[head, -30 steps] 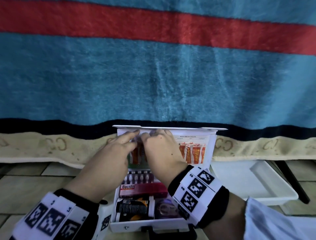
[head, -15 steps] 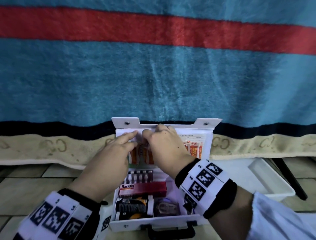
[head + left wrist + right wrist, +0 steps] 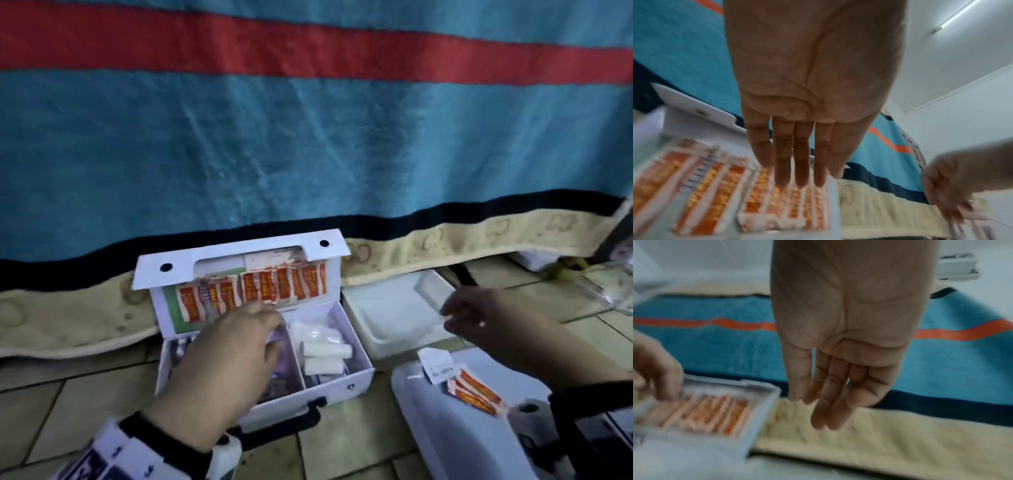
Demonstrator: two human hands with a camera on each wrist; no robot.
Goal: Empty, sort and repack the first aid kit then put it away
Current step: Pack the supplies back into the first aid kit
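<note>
White and boxy, the open first aid kit (image 3: 260,346) sits on the tiled floor (image 3: 85,404); its raised lid holds orange foil sachet strips (image 3: 253,291) just beyond the left hand's (image 3: 226,370) straight, empty fingers (image 3: 783,162). Cylindrical gauze rolls (image 3: 325,353) lie right of them. The right hand (image 3: 493,322), loosely extended and empty, hovers beyond loose sachets (image 3: 474,392).

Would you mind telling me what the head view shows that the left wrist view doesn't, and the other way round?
Only the head view shows the white rolls in the first aid box, its black handle, and the loose orange packets on a white lid. Only the left wrist view shows the ceiling light and the left hand's straight fingers. Both show the orange packets in the box's lid, the right hand and the blue blanket.
</note>
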